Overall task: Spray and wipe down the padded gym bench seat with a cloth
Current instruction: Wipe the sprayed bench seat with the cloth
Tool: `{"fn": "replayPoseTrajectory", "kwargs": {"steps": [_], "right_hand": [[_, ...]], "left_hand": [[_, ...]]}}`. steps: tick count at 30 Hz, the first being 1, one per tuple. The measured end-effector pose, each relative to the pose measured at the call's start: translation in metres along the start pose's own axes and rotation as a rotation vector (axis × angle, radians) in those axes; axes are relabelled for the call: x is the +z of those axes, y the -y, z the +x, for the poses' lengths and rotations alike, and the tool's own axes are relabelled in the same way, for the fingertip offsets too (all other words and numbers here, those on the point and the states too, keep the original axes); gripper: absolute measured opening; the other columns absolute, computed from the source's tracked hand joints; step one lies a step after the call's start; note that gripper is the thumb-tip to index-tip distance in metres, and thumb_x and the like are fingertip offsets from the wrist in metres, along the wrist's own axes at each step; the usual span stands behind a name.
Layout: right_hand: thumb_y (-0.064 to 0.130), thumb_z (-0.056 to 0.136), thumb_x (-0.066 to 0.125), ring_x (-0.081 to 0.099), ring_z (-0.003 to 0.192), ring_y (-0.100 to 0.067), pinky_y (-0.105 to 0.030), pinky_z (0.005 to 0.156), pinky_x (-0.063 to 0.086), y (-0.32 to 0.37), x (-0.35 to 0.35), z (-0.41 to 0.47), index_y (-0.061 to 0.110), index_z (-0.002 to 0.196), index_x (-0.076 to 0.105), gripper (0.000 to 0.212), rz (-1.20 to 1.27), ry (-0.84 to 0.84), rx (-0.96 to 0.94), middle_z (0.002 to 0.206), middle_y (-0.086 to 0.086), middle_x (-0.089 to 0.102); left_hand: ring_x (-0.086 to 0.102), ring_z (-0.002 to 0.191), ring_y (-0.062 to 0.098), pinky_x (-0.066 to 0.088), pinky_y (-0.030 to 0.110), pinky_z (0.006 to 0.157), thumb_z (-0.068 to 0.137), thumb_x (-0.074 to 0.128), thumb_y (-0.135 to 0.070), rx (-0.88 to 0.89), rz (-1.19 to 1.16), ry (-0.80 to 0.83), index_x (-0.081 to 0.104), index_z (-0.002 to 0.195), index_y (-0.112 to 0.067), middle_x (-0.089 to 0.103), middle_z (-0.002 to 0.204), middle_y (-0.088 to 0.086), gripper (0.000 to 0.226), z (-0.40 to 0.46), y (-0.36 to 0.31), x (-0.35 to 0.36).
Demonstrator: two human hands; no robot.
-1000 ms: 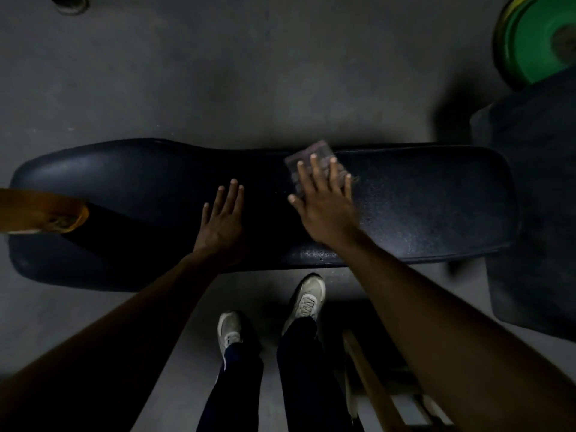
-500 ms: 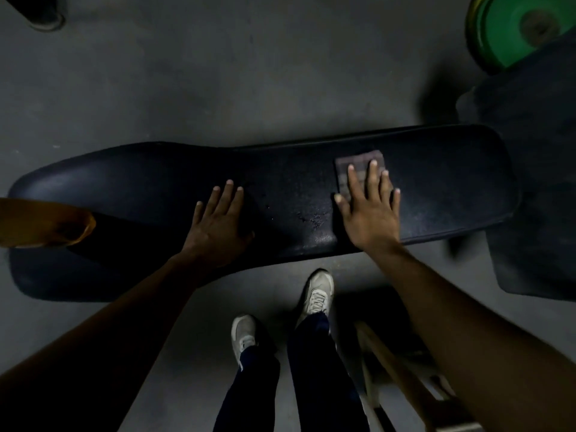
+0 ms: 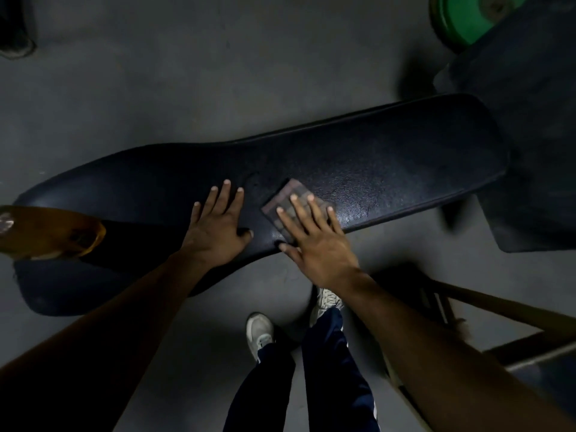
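Two flat hands rest on the black padded bench seat (image 3: 389,160), which crosses the grey floor (image 3: 187,88) beside a green weight plate (image 3: 461,17), the left hand (image 3: 218,226) fingers spread, the right hand (image 3: 314,241) pressing a folded cloth (image 3: 285,199) near the front edge.

Left hand (image 3: 218,232) flat, fingers (image 3: 225,194) spread, palm down. Right hand (image 3: 318,241) flat, fingers straight, forearms extended forward.

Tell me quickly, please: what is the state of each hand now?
Left hand: open, fingers straight, resting flat on the bench seat, holding nothing.
Right hand: open, straight fingers pressing the cloth flat on the seat.
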State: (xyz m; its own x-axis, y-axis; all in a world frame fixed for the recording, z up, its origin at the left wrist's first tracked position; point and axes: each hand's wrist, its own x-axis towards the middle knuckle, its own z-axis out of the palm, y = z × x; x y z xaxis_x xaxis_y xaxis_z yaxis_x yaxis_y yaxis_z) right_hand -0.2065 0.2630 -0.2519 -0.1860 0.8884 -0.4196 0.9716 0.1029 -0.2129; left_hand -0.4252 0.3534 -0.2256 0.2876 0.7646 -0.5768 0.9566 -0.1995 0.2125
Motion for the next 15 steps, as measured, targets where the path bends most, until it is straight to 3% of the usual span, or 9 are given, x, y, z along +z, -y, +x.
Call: {"fn": "replayPoseTrajectory", "kwargs": {"steps": [5, 9, 12, 15], "right_hand": [[0.063, 0.109, 0.021, -0.014, 0.165, -0.03, -0.058, 0.133, 0.0, -0.057, 0.004, -0.038, 0.041, 0.167, -0.013, 0.07, 0.084, -0.034, 0.352, 0.178, 0.001, -0.018], [0.066, 0.107, 0.02, -0.017, 0.164, -0.034, -0.059, 0.132, -0.001, -0.072, -0.004, -0.018, 0.037, 0.169, -0.008, 0.074, 0.18, -0.071, 0.489, 0.178, -0.004, -0.019], [0.072, 0.105, 0.019, -0.021, 0.162, -0.038, -0.058, 0.131, -0.011, -0.044, -0.007, 0.004, 0.03, 0.169, -0.01, 0.082, 0.179, -0.079, 0.45, 0.177, -0.005, -0.019], [0.07, 0.106, 0.023, -0.02, 0.162, -0.038, -0.058, 0.129, -0.011, -0.014, 0.001, 0.0, 0.028, 0.17, -0.008, 0.082, 0.116, -0.067, 0.207, 0.178, -0.004, -0.016]], "left_hand": [[-0.017, 0.154, 0.018, 0.0, 0.048, 0.125, 0.094, 0.052, -0.054, 0.022, -0.023, -0.006, -0.009, 0.16, -0.027, -0.023, 0.166, -0.005, 0.094, -0.005, 0.005, 0.006], [-0.018, 0.154, 0.019, 0.0, 0.049, 0.125, 0.092, 0.053, -0.056, 0.041, -0.011, -0.086, -0.01, 0.16, -0.024, -0.023, 0.166, -0.003, 0.098, -0.008, 0.009, 0.02], [-0.017, 0.154, 0.022, -0.001, 0.052, 0.124, 0.09, 0.056, -0.055, 0.037, -0.016, -0.147, -0.009, 0.16, -0.022, -0.02, 0.167, -0.001, 0.101, -0.008, 0.005, 0.031], [-0.014, 0.155, 0.023, 0.0, 0.053, 0.124, 0.09, 0.058, -0.054, 0.016, -0.037, -0.159, -0.006, 0.16, -0.022, -0.017, 0.168, 0.0, 0.101, -0.006, 0.002, 0.033]]}}
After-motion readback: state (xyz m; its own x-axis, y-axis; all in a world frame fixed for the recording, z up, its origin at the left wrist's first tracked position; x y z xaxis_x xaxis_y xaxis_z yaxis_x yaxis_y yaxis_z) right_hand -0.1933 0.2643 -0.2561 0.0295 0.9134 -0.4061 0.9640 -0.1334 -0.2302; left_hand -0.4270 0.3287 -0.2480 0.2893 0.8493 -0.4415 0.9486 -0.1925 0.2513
